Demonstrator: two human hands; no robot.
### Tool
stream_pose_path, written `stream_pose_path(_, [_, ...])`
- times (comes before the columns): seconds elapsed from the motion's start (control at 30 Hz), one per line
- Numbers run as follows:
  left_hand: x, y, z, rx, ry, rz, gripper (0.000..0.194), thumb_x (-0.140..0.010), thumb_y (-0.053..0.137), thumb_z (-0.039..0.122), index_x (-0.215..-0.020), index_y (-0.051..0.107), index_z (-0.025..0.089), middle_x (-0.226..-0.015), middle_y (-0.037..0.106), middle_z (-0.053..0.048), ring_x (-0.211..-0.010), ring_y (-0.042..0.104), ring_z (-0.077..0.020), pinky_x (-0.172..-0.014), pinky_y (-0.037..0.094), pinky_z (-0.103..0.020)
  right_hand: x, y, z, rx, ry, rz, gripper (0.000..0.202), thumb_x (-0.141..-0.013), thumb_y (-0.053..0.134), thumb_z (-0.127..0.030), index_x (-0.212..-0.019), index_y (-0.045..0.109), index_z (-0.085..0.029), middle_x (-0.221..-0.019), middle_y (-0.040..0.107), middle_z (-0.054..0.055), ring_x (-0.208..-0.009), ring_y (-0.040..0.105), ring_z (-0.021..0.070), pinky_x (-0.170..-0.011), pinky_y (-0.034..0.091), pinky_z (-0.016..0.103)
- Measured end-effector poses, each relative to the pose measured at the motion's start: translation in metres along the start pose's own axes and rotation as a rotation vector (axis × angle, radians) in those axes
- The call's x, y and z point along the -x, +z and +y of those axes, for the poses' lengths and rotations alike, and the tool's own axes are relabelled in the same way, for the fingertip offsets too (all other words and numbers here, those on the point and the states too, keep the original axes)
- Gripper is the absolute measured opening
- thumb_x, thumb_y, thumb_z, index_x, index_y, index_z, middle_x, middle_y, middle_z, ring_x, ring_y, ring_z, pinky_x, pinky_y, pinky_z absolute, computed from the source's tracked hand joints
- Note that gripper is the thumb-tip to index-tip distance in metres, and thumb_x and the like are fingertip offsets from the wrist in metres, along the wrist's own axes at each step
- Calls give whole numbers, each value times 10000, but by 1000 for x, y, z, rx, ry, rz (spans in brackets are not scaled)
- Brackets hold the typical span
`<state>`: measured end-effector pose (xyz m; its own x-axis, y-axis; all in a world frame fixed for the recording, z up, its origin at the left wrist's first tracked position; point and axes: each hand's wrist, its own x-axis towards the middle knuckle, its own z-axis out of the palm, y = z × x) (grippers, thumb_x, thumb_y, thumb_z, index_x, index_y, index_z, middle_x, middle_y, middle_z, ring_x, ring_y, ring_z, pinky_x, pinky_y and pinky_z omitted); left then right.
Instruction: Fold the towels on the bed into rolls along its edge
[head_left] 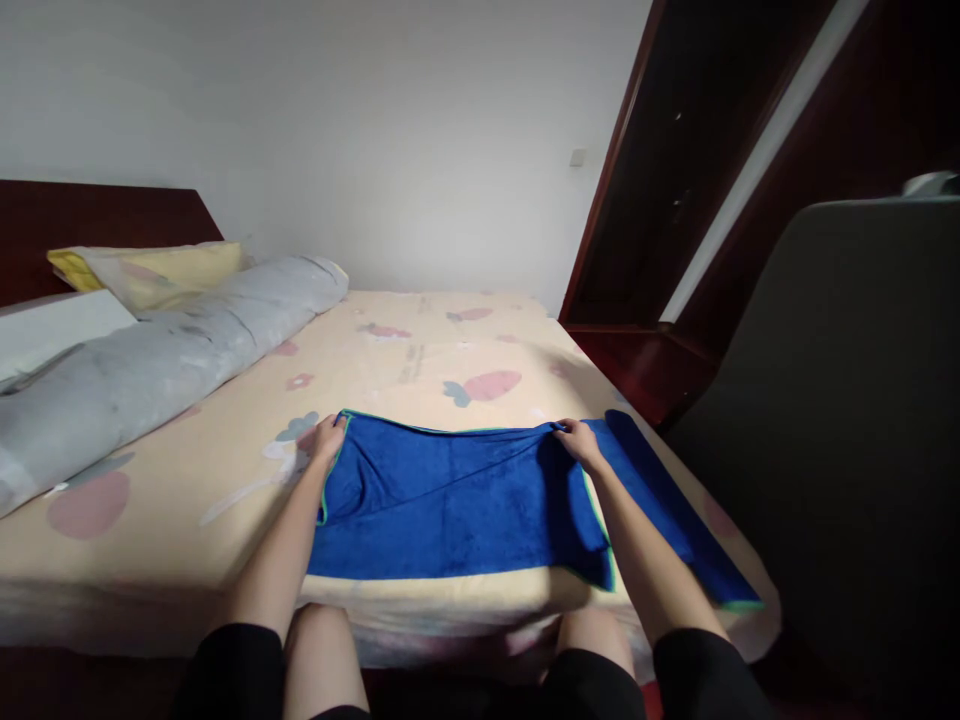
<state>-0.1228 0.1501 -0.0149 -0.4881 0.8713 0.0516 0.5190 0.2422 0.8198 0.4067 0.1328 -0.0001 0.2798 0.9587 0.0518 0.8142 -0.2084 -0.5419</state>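
A blue towel (465, 490) with green edging lies spread on the bed in front of me, its near part flat and its far edge drawn fairly straight between my hands. My left hand (328, 438) pinches its far left corner. The far right corner is gripped by my right hand (577, 440). Creases run slantwise across the cloth, and its left side hangs in a loose fold. Just right of my right forearm lies a second blue cloth (675, 500), also green-edged, rolled or folded into a long strip.
The bed (420, 350) has a cream sheet with strawberry prints. A long grey roll of bedding (187, 340) and a yellow pillow (172, 275) lie at the left by the dark headboard (97, 220). A dark chair back (840, 400) stands close at the right.
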Motion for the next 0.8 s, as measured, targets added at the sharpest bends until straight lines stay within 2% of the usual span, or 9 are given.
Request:
stream_pose_path(0.2, [-22,3,15,-96,-104,-29,137,-714,666,313,-728,686,179,-767,715,-51,-888,656,-243,-688,443,-265,0,-3,-5,180,75,28,294,-815,562,-207,-1047,740,-182,-1028,716,116,-976,655,249,-807,480,299])
stream_pose_path(0.33, [-30,3,19,-121,-199,-22,108,-654,728,248,-722,694,171,-866,731,-124,-981,658,-323,-672,456,-300,6,-7,-8,279,72,95,299,-857,538,-241,-1073,737,-184,-1135,668,154,-1125,588,287,-922,451,368])
stream_pose_path(0.43, [-31,9,20,-60,-253,-53,190,-714,721,271,-851,704,140,-858,728,-153,-868,695,-300,-602,479,-294,8,-8,-11,304,87,151,298,-873,534,-276,-1068,739,-182,-1183,633,179,-1190,547,305,-965,430,397])
stream_pose_path(0.57, [-26,22,18,83,-294,-149,310,-885,620,358,-1066,637,106,-820,722,-86,-631,679,-166,-556,522,-267,1,-5,-13,259,212,160,291,-847,564,-295,-1016,750,-148,-1005,682,214,-987,656,320,-838,494,415])
stream_pose_path(0.67, [-23,27,16,163,-294,-174,339,-945,559,352,-1175,579,104,-913,724,-88,-659,684,-141,-597,554,-272,-6,-1,-12,203,283,185,306,-825,589,-318,-1033,748,-160,-978,693,221,-900,680,310,-768,515,403])
stream_pose_path(0.8, [-22,30,14,210,-244,-167,361,-973,471,244,-1297,498,88,-1081,708,-175,-842,720,-180,-691,568,-280,-12,5,-6,143,281,239,343,-854,554,-337,-1108,721,-177,-998,699,204,-917,679,284,-777,516,364])
